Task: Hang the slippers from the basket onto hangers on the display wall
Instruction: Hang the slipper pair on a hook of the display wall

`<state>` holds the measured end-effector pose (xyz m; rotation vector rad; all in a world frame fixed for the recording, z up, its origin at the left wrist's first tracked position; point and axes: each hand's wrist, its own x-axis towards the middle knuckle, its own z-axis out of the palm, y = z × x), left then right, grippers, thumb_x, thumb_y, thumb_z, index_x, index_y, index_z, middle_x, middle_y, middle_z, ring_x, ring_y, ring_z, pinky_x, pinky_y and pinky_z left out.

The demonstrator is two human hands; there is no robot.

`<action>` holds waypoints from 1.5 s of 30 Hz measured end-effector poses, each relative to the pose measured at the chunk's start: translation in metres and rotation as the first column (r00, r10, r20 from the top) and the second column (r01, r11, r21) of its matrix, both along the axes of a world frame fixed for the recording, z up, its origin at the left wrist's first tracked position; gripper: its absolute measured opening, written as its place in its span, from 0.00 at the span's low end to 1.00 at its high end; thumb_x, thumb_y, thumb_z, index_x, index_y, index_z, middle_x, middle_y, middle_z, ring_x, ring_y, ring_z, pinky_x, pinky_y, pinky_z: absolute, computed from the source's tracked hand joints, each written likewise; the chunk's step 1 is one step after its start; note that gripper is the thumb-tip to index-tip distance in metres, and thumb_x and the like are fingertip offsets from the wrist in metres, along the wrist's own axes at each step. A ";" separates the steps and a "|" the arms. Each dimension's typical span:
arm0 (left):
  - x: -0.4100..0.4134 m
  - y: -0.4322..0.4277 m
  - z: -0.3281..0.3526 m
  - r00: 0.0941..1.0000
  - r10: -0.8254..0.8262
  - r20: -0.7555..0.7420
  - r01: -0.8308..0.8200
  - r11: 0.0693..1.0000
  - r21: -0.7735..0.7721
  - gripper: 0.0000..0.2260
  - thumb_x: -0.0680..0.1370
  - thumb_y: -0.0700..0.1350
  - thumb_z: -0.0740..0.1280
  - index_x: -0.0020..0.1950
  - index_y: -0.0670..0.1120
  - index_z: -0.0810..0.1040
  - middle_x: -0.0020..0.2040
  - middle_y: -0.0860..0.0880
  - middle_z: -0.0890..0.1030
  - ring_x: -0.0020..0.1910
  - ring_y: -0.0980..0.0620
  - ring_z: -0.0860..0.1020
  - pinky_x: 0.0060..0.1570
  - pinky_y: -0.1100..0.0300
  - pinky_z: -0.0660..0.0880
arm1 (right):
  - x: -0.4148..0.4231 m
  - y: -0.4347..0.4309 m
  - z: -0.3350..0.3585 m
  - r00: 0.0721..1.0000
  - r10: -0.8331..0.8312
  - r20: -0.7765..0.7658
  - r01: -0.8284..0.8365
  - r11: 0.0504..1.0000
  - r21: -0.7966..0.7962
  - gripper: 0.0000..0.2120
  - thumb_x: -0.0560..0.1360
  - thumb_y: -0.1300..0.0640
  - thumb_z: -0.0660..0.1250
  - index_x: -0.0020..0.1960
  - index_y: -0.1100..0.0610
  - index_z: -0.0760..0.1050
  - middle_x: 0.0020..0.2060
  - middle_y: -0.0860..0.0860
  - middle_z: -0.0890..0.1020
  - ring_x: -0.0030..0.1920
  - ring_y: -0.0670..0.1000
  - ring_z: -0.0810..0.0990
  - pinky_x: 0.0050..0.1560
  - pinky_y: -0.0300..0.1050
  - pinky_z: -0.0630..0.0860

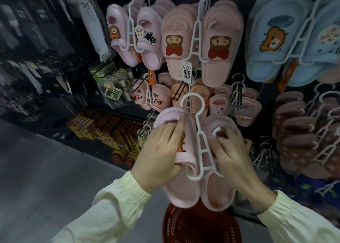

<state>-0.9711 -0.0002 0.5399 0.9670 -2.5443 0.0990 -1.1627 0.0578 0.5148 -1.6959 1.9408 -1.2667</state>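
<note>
The pink slippers point(181, 185) sit centre-frame on the white hanger point(199, 145); my left hand point(160, 151) grips the 9 o'clock slipper, my right hand point(231, 151) curls round the 3 o'clock one and a hanger hook. There's the red basket point(184, 224) at 6 o'clock, display wall point(245, 88) at 12.

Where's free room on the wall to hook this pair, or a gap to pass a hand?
Bare dark wall shows between the small pink slippers and the maroon slippers, below the blue slippers. Grey floor left of the red basket is bare too. Elsewhere hung pairs crowd edge to edge around the held pair.
</note>
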 end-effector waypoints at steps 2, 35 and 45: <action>0.002 0.000 -0.001 1.000 -0.020 0.015 0.020 1.000 0.007 0.44 0.66 0.43 0.74 0.78 0.37 0.60 0.61 0.43 0.75 0.58 0.43 0.74 0.57 0.52 0.72 | -0.001 -0.002 0.003 1.000 0.003 -0.009 -0.003 1.000 -0.004 0.19 0.79 0.41 0.52 0.31 0.40 0.67 0.41 0.38 0.71 0.50 0.40 0.68 0.49 0.46 0.55; 0.007 0.019 -0.008 0.994 -0.113 -0.001 0.113 0.993 -0.018 0.44 0.68 0.61 0.72 0.79 0.45 0.63 0.63 0.42 0.71 0.62 0.41 0.71 0.60 0.46 0.71 | -0.022 -0.005 0.020 0.983 0.022 0.183 -0.035 0.997 0.067 0.18 0.78 0.47 0.52 0.35 0.46 0.75 0.44 0.40 0.75 0.52 0.40 0.72 0.60 0.51 0.59; 0.009 0.028 -0.009 0.964 -0.238 0.118 0.241 0.970 -0.013 0.43 0.70 0.62 0.71 0.80 0.47 0.61 0.66 0.43 0.70 0.65 0.41 0.70 0.63 0.44 0.72 | -0.049 -0.016 0.052 0.997 -0.064 -0.039 0.068 0.992 0.102 0.14 0.79 0.57 0.64 0.36 0.47 0.74 0.39 0.38 0.76 0.47 0.51 0.76 0.56 0.57 0.68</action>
